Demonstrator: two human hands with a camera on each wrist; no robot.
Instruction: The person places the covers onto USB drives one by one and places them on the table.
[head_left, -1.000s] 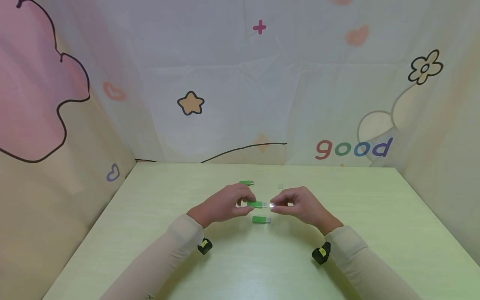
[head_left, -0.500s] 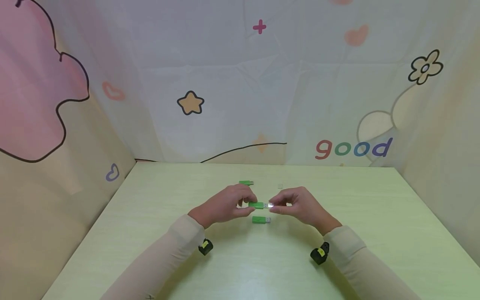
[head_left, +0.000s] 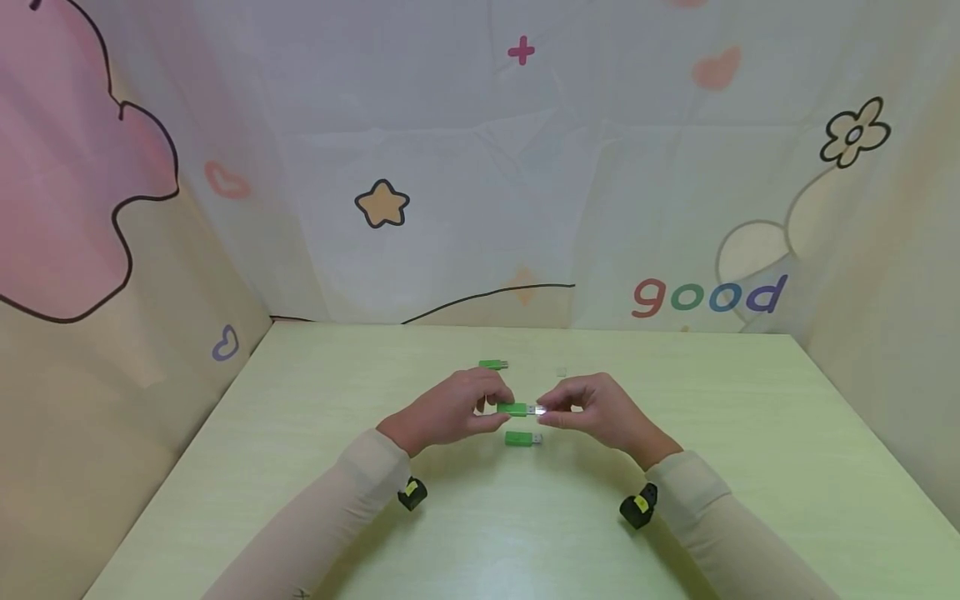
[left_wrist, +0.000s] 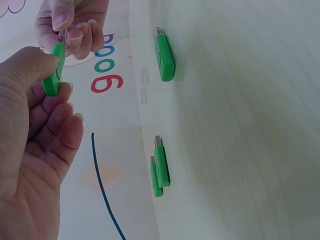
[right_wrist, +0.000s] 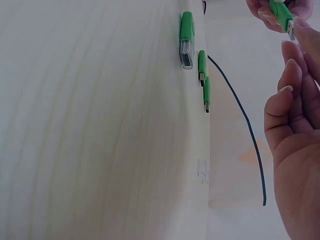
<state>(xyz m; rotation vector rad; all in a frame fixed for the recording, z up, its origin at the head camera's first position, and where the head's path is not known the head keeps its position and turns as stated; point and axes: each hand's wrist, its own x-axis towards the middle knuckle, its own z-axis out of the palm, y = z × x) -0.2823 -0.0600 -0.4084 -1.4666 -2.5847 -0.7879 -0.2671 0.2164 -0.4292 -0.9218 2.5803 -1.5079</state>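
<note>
My left hand (head_left: 491, 407) pinches a green USB stick (head_left: 513, 409) just above the table, with its metal plug pointing right. My right hand (head_left: 558, 410) pinches a small clear cap (head_left: 542, 410) right at that plug. In the left wrist view the held USB stick (left_wrist: 52, 75) points up at the cap (left_wrist: 62, 35) between the right hand's fingertips (left_wrist: 75, 37). The right wrist view shows only the held USB stick's tip (right_wrist: 282, 15) at the top edge. A second green stick (head_left: 521, 438) lies on the table just below the hands.
A third green stick (head_left: 492, 364) lies farther back, near the cloth wall. A loose clear cap (head_left: 561, 372) lies to its right. The pale green table (head_left: 300, 467) is walled by printed cloth on three sides.
My right hand has moved slightly left, bringing the clear cap up against the plug of the held stick. My left hand has hardly moved.
</note>
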